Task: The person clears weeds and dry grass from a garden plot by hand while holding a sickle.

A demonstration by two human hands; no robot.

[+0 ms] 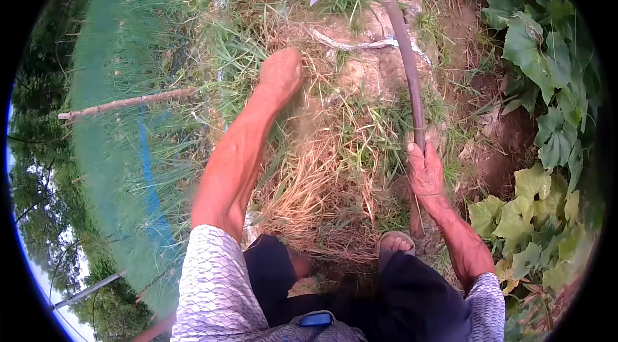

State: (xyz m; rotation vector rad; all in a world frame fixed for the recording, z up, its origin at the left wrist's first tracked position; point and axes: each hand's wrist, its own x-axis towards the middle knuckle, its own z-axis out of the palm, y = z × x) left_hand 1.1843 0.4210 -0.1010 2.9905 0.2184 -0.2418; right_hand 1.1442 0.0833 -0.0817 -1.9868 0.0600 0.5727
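My right hand [426, 173] is wrapped round the long wooden handle of a sickle [405, 52]. The sickle points away from me, and its curved blade bends to the left at the far end. My left hand [281, 71] is closed in a fist, low among the green and dry grass [241, 62]. Its fingers curl underneath, so what they hold is hidden. Between my arms a heap of dry, straw-coloured grass [309, 197] lies close to my feet. A pale twisted strip [351, 44] rests on the bare soil, passing beneath the sickle's handle.
Green netting [116, 168] stands along the left, with a wooden stick [125, 104] jutting from it toward the grass. Broad-leaved plants [537, 62] grow along the right edge beside bare brown soil [496, 155]. My sandalled foot [397, 242] is below the right hand.
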